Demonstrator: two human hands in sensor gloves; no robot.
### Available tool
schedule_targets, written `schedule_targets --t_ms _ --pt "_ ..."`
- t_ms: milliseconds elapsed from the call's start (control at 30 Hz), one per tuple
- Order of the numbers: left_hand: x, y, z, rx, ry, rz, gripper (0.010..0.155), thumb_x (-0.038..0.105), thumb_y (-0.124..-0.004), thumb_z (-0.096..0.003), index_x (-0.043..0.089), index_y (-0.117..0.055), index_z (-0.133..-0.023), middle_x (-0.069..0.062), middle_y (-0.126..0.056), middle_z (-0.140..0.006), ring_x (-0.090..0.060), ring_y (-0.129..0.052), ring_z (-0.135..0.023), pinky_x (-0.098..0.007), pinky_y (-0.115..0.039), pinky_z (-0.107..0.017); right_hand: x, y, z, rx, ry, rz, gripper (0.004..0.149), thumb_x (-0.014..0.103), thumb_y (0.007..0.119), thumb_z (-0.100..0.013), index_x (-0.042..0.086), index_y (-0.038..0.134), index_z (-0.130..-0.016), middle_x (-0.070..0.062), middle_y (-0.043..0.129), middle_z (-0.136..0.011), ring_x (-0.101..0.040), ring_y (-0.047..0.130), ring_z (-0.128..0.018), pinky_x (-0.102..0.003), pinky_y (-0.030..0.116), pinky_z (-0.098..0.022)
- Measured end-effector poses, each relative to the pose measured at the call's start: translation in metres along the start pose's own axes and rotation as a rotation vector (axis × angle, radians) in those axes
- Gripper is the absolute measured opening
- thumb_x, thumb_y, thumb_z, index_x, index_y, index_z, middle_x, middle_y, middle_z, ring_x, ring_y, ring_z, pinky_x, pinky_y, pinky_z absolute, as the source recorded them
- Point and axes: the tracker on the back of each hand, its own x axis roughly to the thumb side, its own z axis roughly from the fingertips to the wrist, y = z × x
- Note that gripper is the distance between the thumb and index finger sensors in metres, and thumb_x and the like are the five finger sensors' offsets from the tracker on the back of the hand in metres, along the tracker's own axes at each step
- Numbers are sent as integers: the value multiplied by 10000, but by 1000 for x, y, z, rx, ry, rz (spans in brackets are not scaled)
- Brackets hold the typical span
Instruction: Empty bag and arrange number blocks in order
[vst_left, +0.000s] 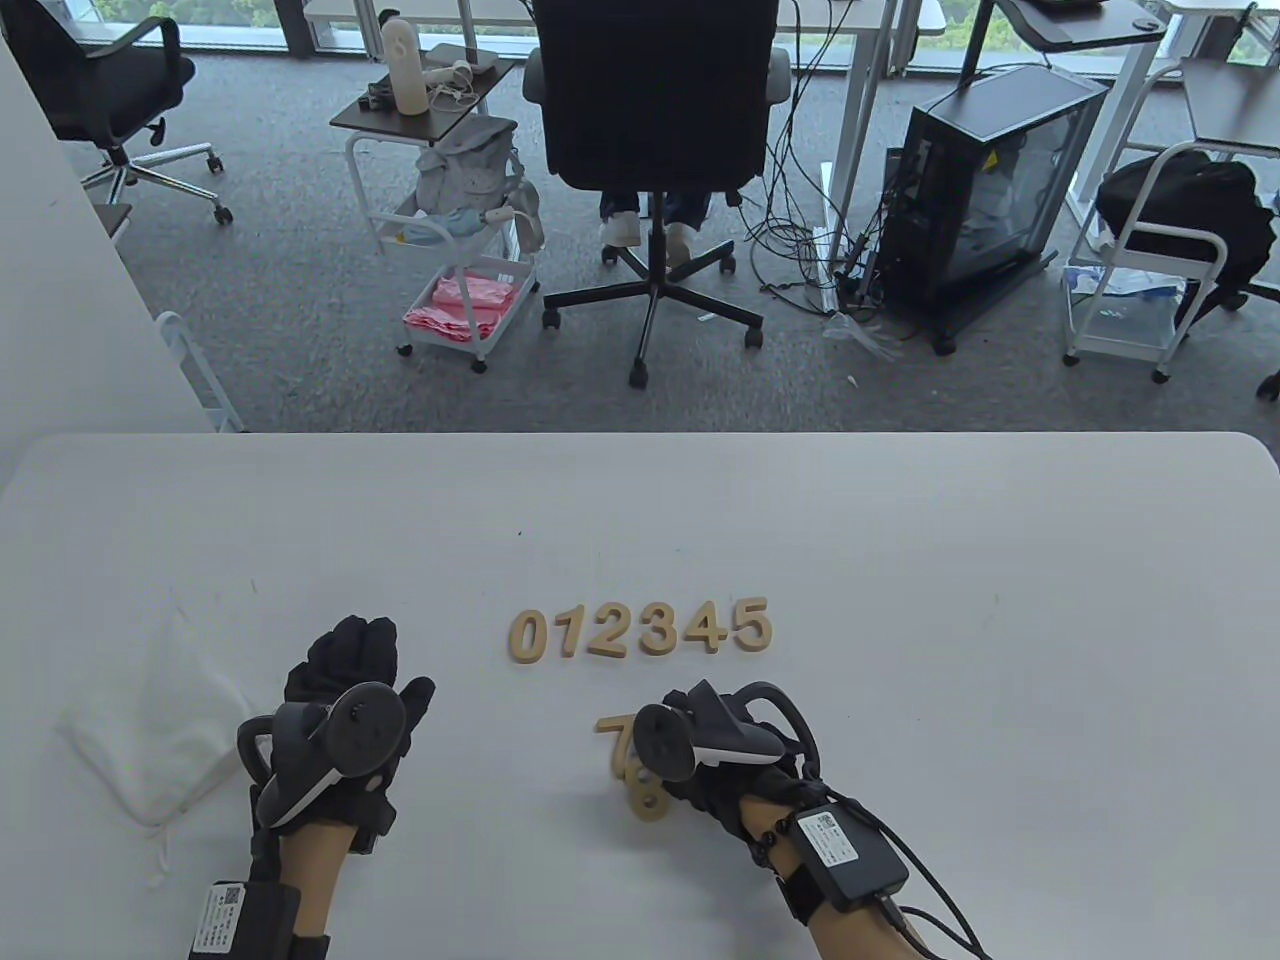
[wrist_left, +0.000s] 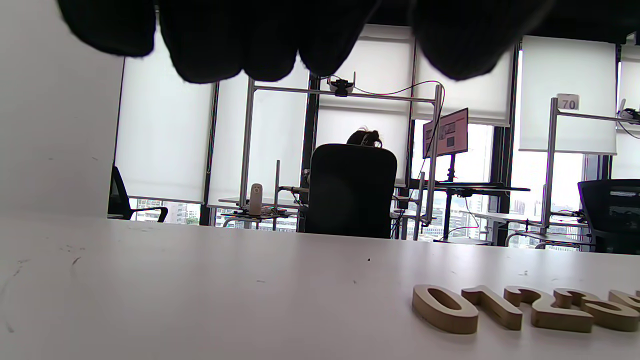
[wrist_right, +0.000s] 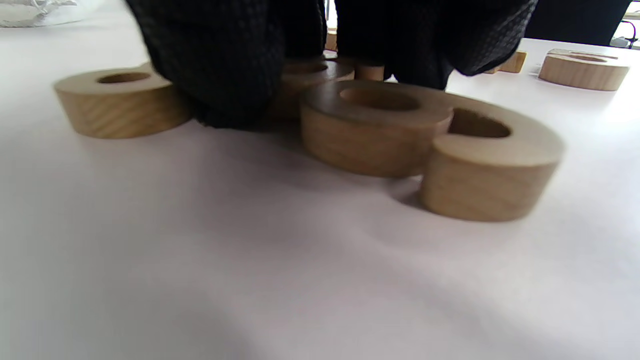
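Wooden number blocks 0 (vst_left: 527, 636) to 5 (vst_left: 752, 625) lie in a row mid-table; the row's left end (wrist_left: 445, 307) shows in the left wrist view. Below the row lie loose blocks, among them a 7 (vst_left: 615, 738) and an 8 (vst_left: 648, 797). My right hand (vst_left: 680, 755) is down on this cluster. In the right wrist view its fingers (wrist_right: 215, 65) pinch a block (wrist_right: 310, 75) whose number is hidden, between the 8 (wrist_right: 430, 145) and a round block (wrist_right: 120, 100). My left hand (vst_left: 395, 665) rests flat and empty on the table. The white bag (vst_left: 150, 735) lies flat at the left.
The white table (vst_left: 900, 560) extends bare to the right of the row and behind it. Beyond its far edge are an office chair (vst_left: 655, 100), a cart (vst_left: 465, 300) and a computer case (vst_left: 985, 190) on the floor.
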Motion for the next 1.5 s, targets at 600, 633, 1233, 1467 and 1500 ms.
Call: schedule_targets --t_ms 600,633,1233,1467,1500 --pt "-2 1 0 6 6 7 737 494 -719 -518 38 -600 -1085 -309 -581 -1094 -576 -716 -966 -730 -624 -654 -18 -25 17 -168 48 -221 632 339 806 -499 221 574 -1076 -316 549 -1100 -486 887 -840 -629 794 -623" --pt "-2 1 0 6 5 9 737 495 -718 -518 39 -599 -1085 -308 -580 -1095 -577 -715 -966 -730 -624 -654 -23 -27 19 -176 56 -273 621 336 796 -505 218 577 -1075 -332 530 -1096 -475 885 -834 -618 795 -625" --pt "-2 2 1 10 4 8 736 494 -718 -519 39 -600 -1085 -311 -580 -1094 -574 -715 -967 -731 -624 -653 -127 -31 71 -494 348 -819 425 337 832 -506 234 788 -916 -349 513 -1064 -418 941 -734 -533 872 -563" --pt "-1 2 0 10 1 -1 736 495 -718 -518 39 -601 -1084 -311 -581 -1094 -576 -717 -966 -730 -624 -654 -148 -33 84 -565 451 -644 657 312 841 -501 52 598 -1053 -270 592 -1071 -416 957 -765 -530 875 -590" --pt "-1 2 0 11 -1 -2 736 494 -719 -518 39 -602 -1084 -311 -581 -1093 -576 -716 -966 -730 -624 -654 -150 -33 84 -564 470 -608 654 316 845 -498 53 609 -1049 -294 586 -1060 -409 956 -772 -522 878 -593"
